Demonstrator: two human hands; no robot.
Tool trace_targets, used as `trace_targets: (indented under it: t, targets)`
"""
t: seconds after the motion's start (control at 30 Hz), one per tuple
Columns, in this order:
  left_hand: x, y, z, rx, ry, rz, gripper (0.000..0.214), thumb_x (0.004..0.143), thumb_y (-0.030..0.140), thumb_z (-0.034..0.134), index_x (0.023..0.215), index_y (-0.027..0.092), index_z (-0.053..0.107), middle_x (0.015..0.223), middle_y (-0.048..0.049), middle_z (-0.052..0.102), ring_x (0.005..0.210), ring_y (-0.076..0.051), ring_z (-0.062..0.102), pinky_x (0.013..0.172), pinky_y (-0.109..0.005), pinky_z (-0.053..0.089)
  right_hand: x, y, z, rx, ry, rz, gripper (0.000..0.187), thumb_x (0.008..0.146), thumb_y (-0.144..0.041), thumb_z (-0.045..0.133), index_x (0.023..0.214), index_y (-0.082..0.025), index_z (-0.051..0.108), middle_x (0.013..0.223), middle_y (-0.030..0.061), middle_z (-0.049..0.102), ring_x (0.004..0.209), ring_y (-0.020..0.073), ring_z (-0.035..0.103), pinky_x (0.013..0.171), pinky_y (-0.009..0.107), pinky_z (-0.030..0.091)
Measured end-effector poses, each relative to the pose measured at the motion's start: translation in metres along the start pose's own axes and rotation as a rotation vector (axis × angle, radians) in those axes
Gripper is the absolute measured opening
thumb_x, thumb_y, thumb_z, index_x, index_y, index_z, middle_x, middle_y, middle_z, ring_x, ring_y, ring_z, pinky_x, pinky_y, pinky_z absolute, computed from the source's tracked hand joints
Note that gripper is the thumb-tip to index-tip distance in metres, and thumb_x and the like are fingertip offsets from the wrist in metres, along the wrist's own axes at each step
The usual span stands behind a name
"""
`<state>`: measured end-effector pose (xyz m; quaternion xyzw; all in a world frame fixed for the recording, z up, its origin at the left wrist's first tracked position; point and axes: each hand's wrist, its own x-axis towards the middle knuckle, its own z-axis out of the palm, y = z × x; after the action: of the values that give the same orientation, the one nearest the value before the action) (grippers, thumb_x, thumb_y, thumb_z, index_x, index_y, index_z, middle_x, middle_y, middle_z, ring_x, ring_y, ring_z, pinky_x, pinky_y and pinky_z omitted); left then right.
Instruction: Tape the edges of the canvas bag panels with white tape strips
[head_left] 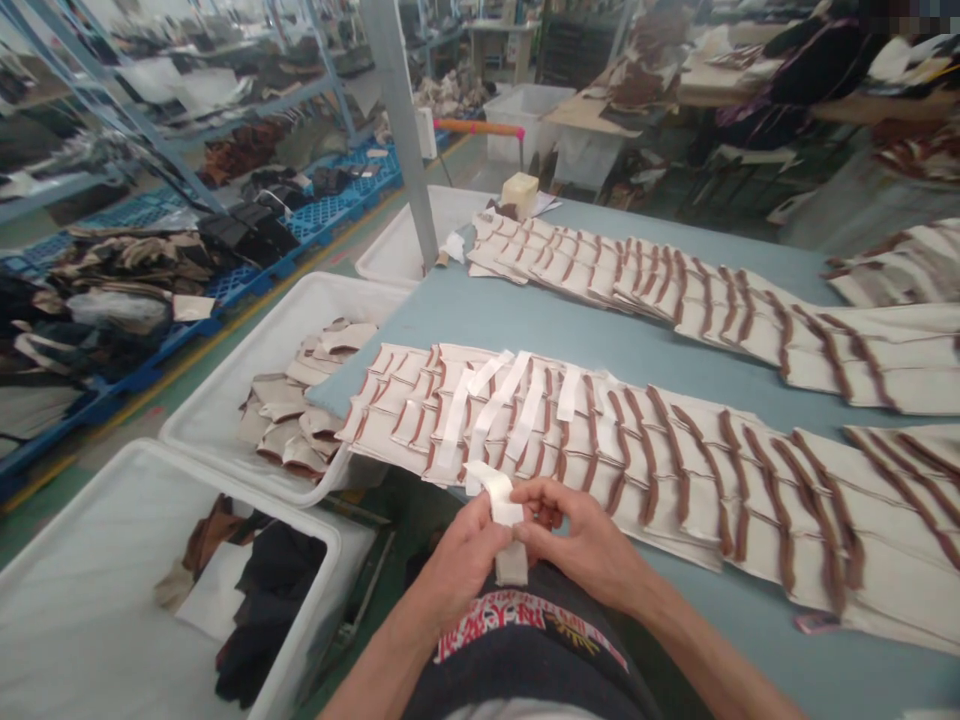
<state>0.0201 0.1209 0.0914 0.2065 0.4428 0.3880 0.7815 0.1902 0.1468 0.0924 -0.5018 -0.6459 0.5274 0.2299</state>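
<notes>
In the head view, a blue-grey tabletop [450,312] in a workshop, with a metal post [405,130] at its far left corner, blue pallets [330,208] of piled goods beyond on the left, and a yellowish block [520,192] near the far edge. Across it, two long rows of overlapping cream pieces with brown edging, a near row [705,490] and a far row [589,265]; on the near row's left part, loose white strips [531,412]. Along the left edge, white bins [97,560] close by; between the rows, an open band of blue-grey, and more of it along the front at lower right. Just short of the front edge, above a dark printed garment [525,660], a white strip [507,512] pinched from both sides, with the grip of left hand [463,545] and right hand [581,530] closed on it, fingertips nearly meeting. Long axis roughly upright in view, upper end curled leftward near the near row, lower end toward the garment
</notes>
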Motion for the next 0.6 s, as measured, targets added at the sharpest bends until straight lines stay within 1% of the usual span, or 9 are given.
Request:
trace_targets:
  t: [0.1,0.2,0.3,0.37,0.43,0.5,0.6]
  targets:
    - [-0.001,0.007,0.001,0.069,-0.051,0.006,0.036,0.077,0.014,0.063,0.113,0.015,0.068,0.095,-0.0041,0.07,0.082,-0.018,0.062,0.075,-0.028,0.047,0.001,0.0,0.001,0.025,0.011,0.0,0.02,0.087,-0.025,0.064,0.106,-0.021,0.069,0.079,-0.0013,0.066,0.072,0.0169,0.061,0.069,0.031,0.048]
    - [-0.002,0.013,0.002,0.144,-0.025,0.026,0.038,0.075,0.01,0.061,0.112,0.016,0.068,0.096,-0.0031,0.069,0.086,-0.019,0.062,0.078,-0.027,0.047,0.0,0.001,0.005,-0.035,0.101,-0.071,0.021,0.086,-0.021,0.063,0.106,-0.021,0.069,0.084,0.0004,0.069,0.075,0.0177,0.063,0.072,0.031,0.049]
    - [-0.001,0.018,0.003,0.163,-0.04,0.078,0.042,0.076,0.006,0.061,0.115,0.017,0.069,0.108,-0.0046,0.071,0.104,-0.023,0.062,0.094,-0.031,0.047,-0.001,0.002,0.01,-0.106,0.174,-0.166,0.016,0.087,-0.019,0.062,0.1,-0.022,0.07,0.087,0.002,0.071,0.079,0.0191,0.063,0.075,0.033,0.049]
    - [0.0,0.02,0.006,0.173,-0.035,0.108,0.042,0.077,0.006,0.062,0.117,0.017,0.07,0.116,-0.0056,0.072,0.114,-0.024,0.061,0.101,-0.032,0.044,-0.002,0.003,0.011,-0.094,0.216,-0.176,0.016,0.088,-0.02,0.061,0.101,-0.023,0.07,0.088,0.0025,0.071,0.081,0.0199,0.064,0.078,0.035,0.049]
    - [0.001,0.02,0.009,0.183,-0.022,0.107,0.043,0.077,0.007,0.063,0.118,0.017,0.07,0.117,-0.0064,0.072,0.114,-0.025,0.063,0.097,-0.031,0.047,-0.002,0.005,0.011,-0.017,0.248,-0.122,0.018,0.09,-0.024,0.059,0.105,-0.022,0.069,0.085,0.0022,0.069,0.078,0.0195,0.064,0.076,0.034,0.051]
    - [0.002,0.019,0.014,0.178,-0.032,0.063,0.045,0.077,0.009,0.063,0.121,0.017,0.069,0.114,-0.0074,0.074,0.107,-0.026,0.067,0.084,-0.029,0.05,-0.001,0.006,0.009,0.077,0.281,-0.047,0.019,0.093,-0.029,0.057,0.107,-0.022,0.068,0.081,0.0013,0.066,0.075,0.0185,0.063,0.072,0.033,0.052]
    - [0.004,0.017,0.022,0.174,-0.065,-0.018,0.053,0.075,0.011,0.059,0.128,0.017,0.066,0.104,-0.0079,0.077,0.092,-0.026,0.071,0.063,-0.025,0.047,0.002,0.01,0.008,0.221,0.379,0.026,0.024,0.092,-0.037,0.059,0.109,-0.021,0.064,0.084,0.0017,0.064,0.078,0.0187,0.063,0.07,0.031,0.054]
